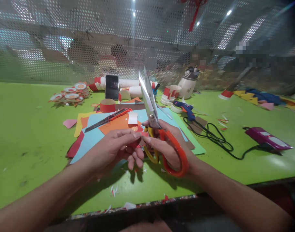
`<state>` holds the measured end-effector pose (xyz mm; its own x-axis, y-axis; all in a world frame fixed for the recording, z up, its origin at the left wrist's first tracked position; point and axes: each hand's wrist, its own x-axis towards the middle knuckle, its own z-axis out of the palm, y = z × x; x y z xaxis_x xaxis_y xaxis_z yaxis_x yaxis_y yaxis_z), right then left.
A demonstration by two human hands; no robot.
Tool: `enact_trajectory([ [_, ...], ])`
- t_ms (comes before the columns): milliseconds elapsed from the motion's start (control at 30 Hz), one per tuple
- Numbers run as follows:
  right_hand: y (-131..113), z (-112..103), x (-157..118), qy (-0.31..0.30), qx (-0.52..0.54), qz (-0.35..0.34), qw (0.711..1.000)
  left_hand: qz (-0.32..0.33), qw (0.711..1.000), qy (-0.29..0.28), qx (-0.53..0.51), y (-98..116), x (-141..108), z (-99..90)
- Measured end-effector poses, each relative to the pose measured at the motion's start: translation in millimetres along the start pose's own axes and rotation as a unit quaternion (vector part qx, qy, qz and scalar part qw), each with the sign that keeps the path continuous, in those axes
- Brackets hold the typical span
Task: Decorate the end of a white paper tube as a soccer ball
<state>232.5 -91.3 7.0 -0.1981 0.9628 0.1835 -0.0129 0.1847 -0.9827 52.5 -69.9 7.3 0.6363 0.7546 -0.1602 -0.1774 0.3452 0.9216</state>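
In my left hand (pixel 120 145) a small piece of red paper (pixel 137 141) is pinched between thumb and fingers. My right hand (pixel 168 141) has the scissors (pixel 151 106) hooked on it, blades pointing up and slightly parted, with one orange and one yellow handle loop. The right thumb and fingertips also meet the red paper's edge, so both hands touch it. Beneath the hands lies a stack of coloured paper, with a light blue sheet (pixel 94 132) and an orange sheet (pixel 113 126). A second pair of scissors (pixel 108 119) with dark blades rests on it.
A blue glue gun (pixel 184 108) lies at the right, its black cord running to a purple power box (pixel 268 138). Behind stand a phone (pixel 112 87), paper rings (pixel 107 105), a white bottle (pixel 187 85) and stacked round paper pieces (pixel 72 93). Paper scraps (pixel 113 191) litter the front edge.
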Motion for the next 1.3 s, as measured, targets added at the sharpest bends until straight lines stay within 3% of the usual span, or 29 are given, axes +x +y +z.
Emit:
enact_trajectory([
  [200,1.0,-1.1,1.4,0.009,-0.038,-0.034,0.999,-0.021,1.0,-0.004,0.003,0.8,-1.6,-0.5],
  [400,0.5,0.2,-0.7,0.012,-0.026,-0.001,1.0,-0.011,0.999,-0.006,-0.035,0.3,-0.4,-0.8],
  [567,0.7,0.6,-1.1,0.007,-0.039,-0.016,0.999,-0.018,0.998,-0.009,-0.056,-0.5,0.6,-0.4],
  [967,-3.4,0.9,-2.0,0.019,-0.096,-0.075,0.992,0.022,0.999,0.002,0.036,-1.7,-3.8,4.5],
  [1300,-1.9,0.2,-1.2,0.0,-0.028,-0.019,0.999,0.023,1.0,-0.007,0.014,0.7,-4.1,3.5],
])
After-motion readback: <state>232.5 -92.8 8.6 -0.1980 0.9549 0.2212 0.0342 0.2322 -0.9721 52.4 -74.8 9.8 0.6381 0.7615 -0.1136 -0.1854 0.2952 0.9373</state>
